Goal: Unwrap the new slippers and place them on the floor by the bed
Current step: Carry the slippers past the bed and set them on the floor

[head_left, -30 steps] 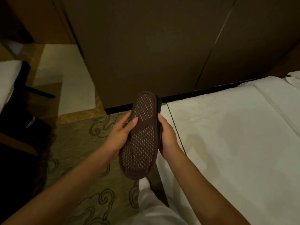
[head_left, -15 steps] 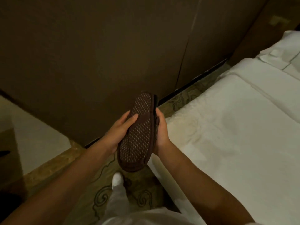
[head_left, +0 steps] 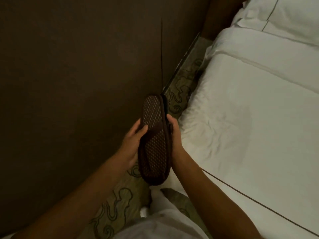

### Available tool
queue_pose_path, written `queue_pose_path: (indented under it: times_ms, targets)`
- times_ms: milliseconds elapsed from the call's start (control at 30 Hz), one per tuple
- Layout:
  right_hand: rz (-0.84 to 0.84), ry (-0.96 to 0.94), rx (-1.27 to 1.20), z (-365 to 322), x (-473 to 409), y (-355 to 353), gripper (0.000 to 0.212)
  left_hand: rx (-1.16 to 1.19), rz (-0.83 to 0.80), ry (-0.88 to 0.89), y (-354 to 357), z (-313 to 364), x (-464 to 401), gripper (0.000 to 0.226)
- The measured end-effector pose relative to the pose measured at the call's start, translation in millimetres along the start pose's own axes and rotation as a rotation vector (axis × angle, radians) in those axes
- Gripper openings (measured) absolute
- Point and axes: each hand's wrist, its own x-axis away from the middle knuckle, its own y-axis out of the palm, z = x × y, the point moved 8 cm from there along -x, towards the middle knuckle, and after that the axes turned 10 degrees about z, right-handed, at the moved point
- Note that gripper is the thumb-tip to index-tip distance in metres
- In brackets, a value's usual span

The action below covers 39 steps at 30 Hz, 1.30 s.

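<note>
At the centre of the frame both hands clasp the pair of dark slippers sole to sole, one patterned sole facing up. The left hand curls its fingers onto that sole; the right hand wraps the far edge, fingers pressed around it. No wrapper is visible. The patterned carpet runs between the dark wall panel and the bed. To do this well, separate the pair, turn soles downward, and set them side by side on the carpet just beside the bed.
</note>
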Motion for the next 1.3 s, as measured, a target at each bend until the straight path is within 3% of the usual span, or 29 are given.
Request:
queue_pose_path:
  times_ms: [167,333,433,567,667,733,833,1000,1200,1300]
  targets:
    - [0.037,-0.013,-0.048,-43.2,-56.2,17.2,0.047,-0.071,0.011,-0.061,23.0,28.0,-68.6,0.033]
    - [0.126,-0.011,-0.115,-80.6,-108.4,6.7,0.052,-0.324,-0.001,-0.026,46.6,56.5,-143.5,0.013]
    - [0.165,-0.047,-0.101,-102.8,-153.8,-9.4,0.047,-0.333,-0.078,-0.107,67.9,67.6,-201.4,0.018]
    - [0.434,-0.073,0.048,-123.3,-216.7,-45.8,0.073,-0.452,-0.148,-0.098,93.7,84.5,-284.2,0.02]
    - [0.524,-0.077,0.123,-132.7,-249.6,-56.1,0.079,-0.613,-0.155,-0.065,102.5,97.8,-342.5,0.036]
    - [0.687,-0.114,0.213,-147.2,-265.8,-70.3,0.088,-0.669,-0.143,-0.04,108.3,103.0,-377.1,0.042]
    - [0.796,-0.18,0.16,-164.8,-293.3,-91.9,0.076,-0.753,-0.113,0.064,122.0,106.7,-425.7,0.044]
    - [0.859,-0.202,0.111,-173.9,-347.9,-147.3,0.044,-1.049,-0.162,0.258,147.8,94.1,-507.4,0.045]
    - [0.918,-0.122,0.06,-125.5,-442.0,-234.4,0.059,-1.358,-0.253,0.413,173.2,25.3,-633.9,0.043]
    - [0.963,-0.052,0.035,-78.9,-506.0,-277.5,0.053,-1.433,-0.313,0.411,164.8,-44.3,-701.3,0.043]
